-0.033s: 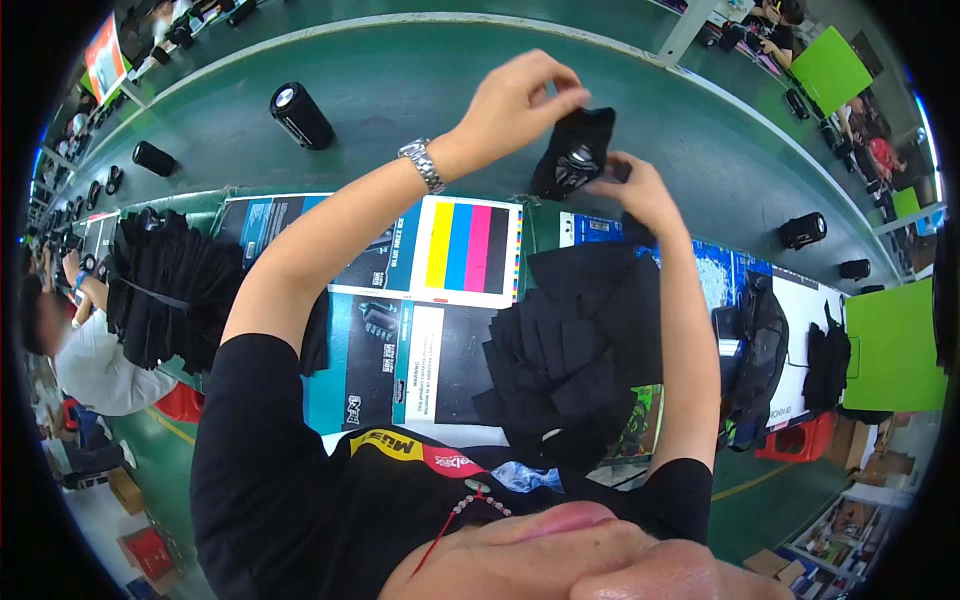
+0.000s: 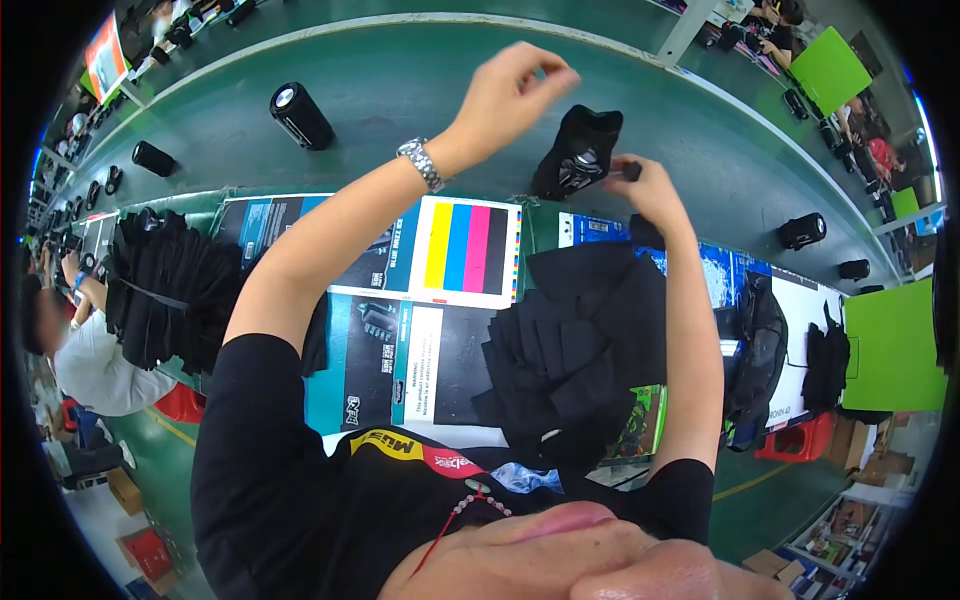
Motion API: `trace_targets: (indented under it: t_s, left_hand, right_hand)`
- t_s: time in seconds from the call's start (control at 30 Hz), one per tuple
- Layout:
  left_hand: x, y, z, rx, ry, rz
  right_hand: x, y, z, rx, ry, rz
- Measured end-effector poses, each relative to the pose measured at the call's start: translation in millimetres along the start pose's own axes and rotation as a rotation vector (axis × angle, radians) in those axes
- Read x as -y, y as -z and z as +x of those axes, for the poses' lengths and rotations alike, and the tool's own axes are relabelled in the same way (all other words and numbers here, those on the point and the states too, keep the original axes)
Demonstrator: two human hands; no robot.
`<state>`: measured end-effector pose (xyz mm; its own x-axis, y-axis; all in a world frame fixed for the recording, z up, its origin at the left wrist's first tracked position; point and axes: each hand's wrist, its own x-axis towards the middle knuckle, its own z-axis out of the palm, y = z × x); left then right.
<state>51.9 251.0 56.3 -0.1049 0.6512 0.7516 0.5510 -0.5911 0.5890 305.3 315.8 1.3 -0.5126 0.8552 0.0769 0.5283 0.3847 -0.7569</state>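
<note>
A black fabric pouch with a shiny silvery print stands on the green belt, its top edge spread wide and its lower end narrower. My left hand, with a metal watch on the wrist, hovers just up and left of the pouch's top, apart from it; its fingers are bent and nothing shows in them. Beside the pouch's lower right side, my right hand is closed, fingertips near the fabric. A small black piece shows between its fingers, too small to name. Whatever is inside the pouch is hidden.
A pile of black pouches lies on the printed sheets before me. To the left stands a tied black bundle. Black cylindrical speakers sit along the belt, others at right. A person sits at far left.
My left hand has let go of the pouch's top and moved slightly up and left. The pouch's top has spread wider. My right hand has shifted slightly right, off its lower side.
</note>
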Motion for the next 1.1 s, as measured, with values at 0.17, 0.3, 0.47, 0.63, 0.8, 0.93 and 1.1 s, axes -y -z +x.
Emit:
trace_targets:
  t_s: [0.17,0.3,0.47,0.63,0.8,0.93,1.1]
  left_hand:
    - [50.9,-37.1,-3.6,-0.149,0.783,-0.928]
    - [20.9,-85.8,-21.7,-0.04,0.85,-1.008]
    - [28.6,-104.6,-28.6,0.056,0.734,-0.986]
    - [49.7,-128.7,-41.1,0.112,0.924,-1.029]
    - [64.4,-139.0,-52.0,-0.105,0.933,-0.943]
    - [42.8,-123.1,-47.5,-0.044,0.984,-0.74]
    - [23.2,-20.3,-64.7,-0.031,0.825,-0.554]
  right_hand:
    - [23.9,-22.3,50.0,-0.458,-0.356,0.564]
    - [33.3,-61.8,62.5,-0.509,-0.352,0.827]
    - [0.7,-69.9,53.4,-0.786,-0.158,0.904]
    - [-81.0,-86.5,72.5,-0.719,-0.119,0.582]
    - [-72.2,-80.9,67.8,-0.707,-0.156,0.67]
    - [-89.2,-58.7,60.5,-0.68,-0.222,0.502]
    - [-23.2,51.0,1.1,-0.885,-0.231,0.991]
